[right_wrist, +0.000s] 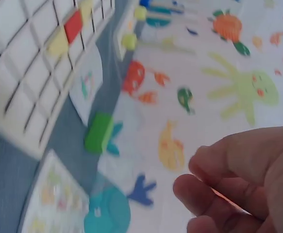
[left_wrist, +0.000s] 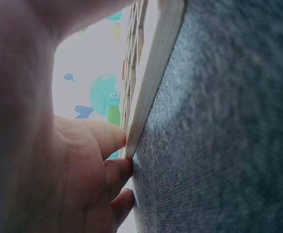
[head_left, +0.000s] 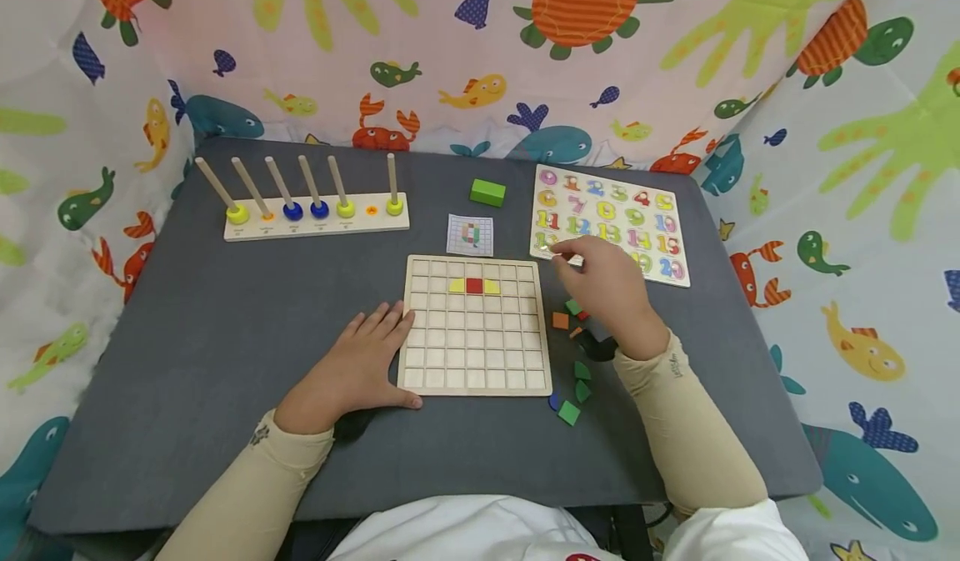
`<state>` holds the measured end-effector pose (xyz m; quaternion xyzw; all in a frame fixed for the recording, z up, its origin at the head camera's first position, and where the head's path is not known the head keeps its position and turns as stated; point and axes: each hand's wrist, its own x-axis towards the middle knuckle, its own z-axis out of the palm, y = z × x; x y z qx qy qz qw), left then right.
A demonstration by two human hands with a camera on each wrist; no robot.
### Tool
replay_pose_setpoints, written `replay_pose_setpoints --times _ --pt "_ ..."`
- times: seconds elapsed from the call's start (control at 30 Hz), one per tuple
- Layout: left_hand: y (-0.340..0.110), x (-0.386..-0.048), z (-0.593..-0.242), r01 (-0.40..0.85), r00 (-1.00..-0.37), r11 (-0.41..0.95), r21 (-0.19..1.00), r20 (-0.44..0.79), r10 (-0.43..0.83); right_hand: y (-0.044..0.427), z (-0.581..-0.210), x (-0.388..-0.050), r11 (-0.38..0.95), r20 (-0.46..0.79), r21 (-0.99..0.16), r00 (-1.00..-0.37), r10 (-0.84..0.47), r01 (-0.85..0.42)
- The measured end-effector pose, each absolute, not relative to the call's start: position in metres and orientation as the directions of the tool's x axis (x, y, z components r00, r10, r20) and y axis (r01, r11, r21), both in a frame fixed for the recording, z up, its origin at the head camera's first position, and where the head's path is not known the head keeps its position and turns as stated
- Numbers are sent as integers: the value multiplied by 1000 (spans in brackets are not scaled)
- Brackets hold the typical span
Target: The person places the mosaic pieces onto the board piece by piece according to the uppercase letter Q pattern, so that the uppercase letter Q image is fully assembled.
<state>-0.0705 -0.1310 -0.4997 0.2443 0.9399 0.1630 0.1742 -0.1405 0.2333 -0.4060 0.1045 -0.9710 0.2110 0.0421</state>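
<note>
My left hand (head_left: 367, 357) lies spread at the left edge of a wooden grid board (head_left: 476, 394). Its fingers touch the rim; in the left wrist view fingertips (left_wrist: 119, 138) meet the pale wooden side. One red square (head_left: 474, 286) sits between two yellow pieces (head_left: 457, 286) near the top of the grid. My right hand (head_left: 607, 282) hovers over the lower left of a number board (head_left: 607, 182). Thumb and fingers (right_wrist: 214, 162) are curled with tips close together. No piece shows at the tips, and an orange sliver deeper between them is unclear.
Loose green, orange and blue pieces (head_left: 568, 413) lie right of the grid. Behind it are a pattern card (head_left: 470, 236) and a green block (head_left: 487, 192). A peg stand (head_left: 315, 226) with upright rods and rings stands back left. Printed cloth (head_left: 450, 36) hangs around the table.
</note>
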Motion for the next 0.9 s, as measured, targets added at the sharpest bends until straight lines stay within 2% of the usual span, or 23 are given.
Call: replay_pose_setpoints --times 0.13,0.33,0.5,0.6,0.9 --pt "-133 -69 -502 397 -822 833 386 -256 509 262 -407 -123 898 150 -410 -983 -106 -159" --pt "-133 -69 -501 390 -822 833 391 -261 507 289 -438 -95 910 35 -408 -998 -58 -67" --pt "-132 -70 -500 395 -820 830 395 -255 511 293 -471 -77 924 -31 -373 -994 -107 -88" --pt "-131 -71 -500 396 -821 831 390 -256 511 293 -484 -72 934 -18 -337 -991 -131 -117" --pt "-130 -72 -498 401 -819 830 387 -255 514 286 -479 -76 946 38 -286 -988 -150 -155"
